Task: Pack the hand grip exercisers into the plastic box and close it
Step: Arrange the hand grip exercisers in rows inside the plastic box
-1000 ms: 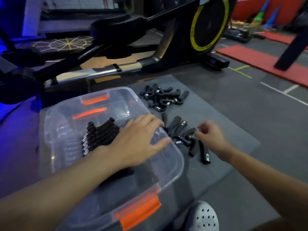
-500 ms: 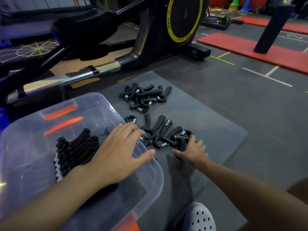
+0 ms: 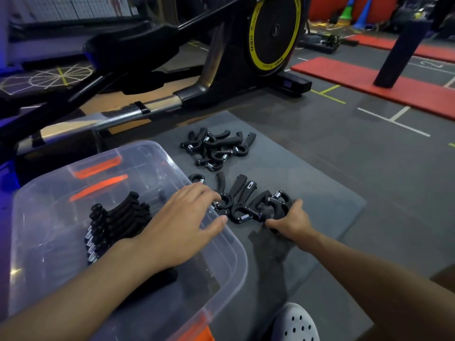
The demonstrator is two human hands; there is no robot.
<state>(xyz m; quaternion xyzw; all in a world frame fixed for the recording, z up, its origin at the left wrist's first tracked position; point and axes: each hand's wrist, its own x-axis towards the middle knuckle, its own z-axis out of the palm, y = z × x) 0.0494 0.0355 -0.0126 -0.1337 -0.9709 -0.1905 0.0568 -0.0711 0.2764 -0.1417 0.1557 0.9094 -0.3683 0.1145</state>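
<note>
- Room: a gym floor (image 3: 369,156), dark grey with a dull sheen, marked with white and yellow lines. Red mats (image 3: 369,80) lie at far right; a dark upright post (image 3: 403,45) stands on one.
- Exercise machine (image 3: 221,57): black frame with a brushed metal rail, and a round black disc ringed in yellow. It stands just beyond the work area.
- Grey mat (image 3: 307,183): flat, matte, faintly grainy, rectangular. It carries the box and the loose grippers.
- Plastic box (image 3: 49,205): clear, rounded corners, orange latches, open on top. It sits on the left part of the mat.
- Packed exercisers (image 3: 118,217): a neat stacked row inside the box, black curved handles, coiled steel springs at the near end.
- Far pile of exercisers (image 3: 216,148): a loose tangle on the mat beyond the box, well apart from both hands.
- Near cluster of exercisers (image 3: 246,203): black, hooked handles, bright springs, lying on the mat just beside the box's right wall, between the two hands.
- Left hand (image 3: 182,227): palm down over the box's right rim, fingers spread and reaching to the cluster's left edge; holds nothing.
- Right hand (image 3: 293,222): fingers curled on the right-hand exerciser of the cluster; firmness of grip cannot be told.
- White perforated clog (image 3: 295,323) at the bottom edge.
</note>
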